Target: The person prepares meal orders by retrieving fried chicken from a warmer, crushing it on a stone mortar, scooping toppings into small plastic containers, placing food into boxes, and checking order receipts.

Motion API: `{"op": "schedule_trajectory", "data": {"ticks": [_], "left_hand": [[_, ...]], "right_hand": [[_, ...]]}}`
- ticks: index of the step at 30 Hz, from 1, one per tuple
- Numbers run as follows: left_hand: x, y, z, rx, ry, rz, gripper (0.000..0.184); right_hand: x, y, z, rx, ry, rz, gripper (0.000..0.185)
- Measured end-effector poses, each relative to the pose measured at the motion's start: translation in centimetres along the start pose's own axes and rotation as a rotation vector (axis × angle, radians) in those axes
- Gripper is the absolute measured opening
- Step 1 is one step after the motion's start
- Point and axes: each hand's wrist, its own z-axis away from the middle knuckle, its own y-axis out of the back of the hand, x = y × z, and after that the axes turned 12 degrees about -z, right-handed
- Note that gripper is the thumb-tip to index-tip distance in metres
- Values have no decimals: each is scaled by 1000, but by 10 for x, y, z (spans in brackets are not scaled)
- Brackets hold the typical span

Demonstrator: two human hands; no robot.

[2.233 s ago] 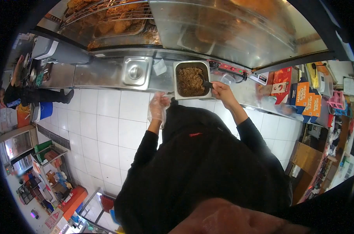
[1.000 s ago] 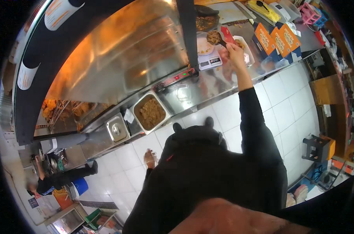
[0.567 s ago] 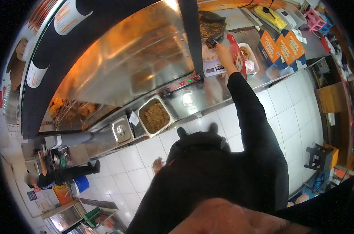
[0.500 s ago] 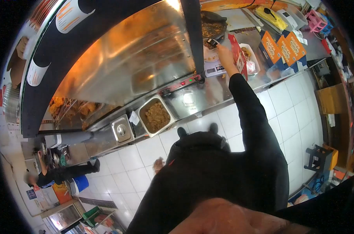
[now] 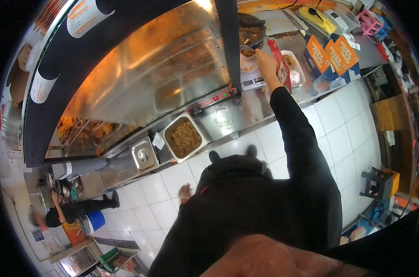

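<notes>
My right hand (image 5: 266,65) reaches over the counter, its fingers closed on a dark utensil (image 5: 254,45) that is mostly hidden. Just left of the fingers, a clear container (image 5: 249,64) with brown chunky food in its top stands on a white digital scale (image 5: 253,82). Behind it sits a dark pan (image 5: 252,34) with food remains. A red carton (image 5: 281,67) stands close to the right of the hand, beside a white tray (image 5: 301,74) of food. My left hand (image 5: 185,193), in what looks like a clear glove, hangs low by my side over the floor, loosely open and holding nothing.
A steel pan of minced brown food (image 5: 201,147) and a lidded steel pan (image 5: 143,156) sit along the counter's edge. Orange-and-blue boxes (image 5: 342,55) stand to the right. A heated display cabinet (image 5: 158,69) fills the left. A co-worker (image 5: 80,207) stands far left.
My right hand has drawn slightly back and down, and the utensil has tilted away, leaving the food in the container more visible. The co-worker's arm has moved lower.
</notes>
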Motion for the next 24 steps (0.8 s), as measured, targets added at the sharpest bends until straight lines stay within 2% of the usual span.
{"op": "schedule_trajectory", "data": {"ticks": [2, 3, 5, 8, 11, 12, 14, 15, 16, 19, 21, 22, 23, 24], "left_hand": [[18, 17, 0, -71, 112, 73, 42], [25, 23, -1, -105, 169, 109, 42], [26, 24, -3, -118, 154, 82, 43], [23, 17, -5, -96, 80, -32, 45], [-14, -20, -20, -96, -11, -235, 46], [-23, -28, -25, -100, -43, -311, 46], [-8, -18, -20, -160, 159, -159, 45], [-1, -15, -20, -189, 260, -79, 45], [-21, -24, -21, -187, 65, -53, 46], [-42, -59, -25, -121, -36, -194, 45], [3, -26, -11, -316, -86, -348, 40], [31, -2, -5, -413, -115, -429, 38], [34, 4, -7, -421, -92, -406, 36], [36, 7, -9, -428, -69, -381, 34]], "right_hand": [[11, -13, 2, -153, 9, 91, 31], [10, -9, 2, -137, -29, 59, 30], [8, -3, 1, -103, -99, -8, 28], [12, -5, -6, 56, -493, -475, 22], [3, 26, -9, 99, -1144, -1363, 19], [-7, 47, -2, 138, -1169, -1496, 17], [-26, 86, 20, 181, -1263, -1660, 15], [-40, 109, 33, 120, -1267, -1638, 15], [-55, 129, 49, 56, -1270, -1613, 16], [-95, 141, 109, -380, -1090, -1430, 24], [-154, 146, 119, -570, -1178, -1577, 20], [-173, 136, 127, -742, -1115, -1600, 21], [-193, 125, 133, -884, -1061, -1676, 21], [-218, 118, 132, -993, -1101, -1652, 21]]}}
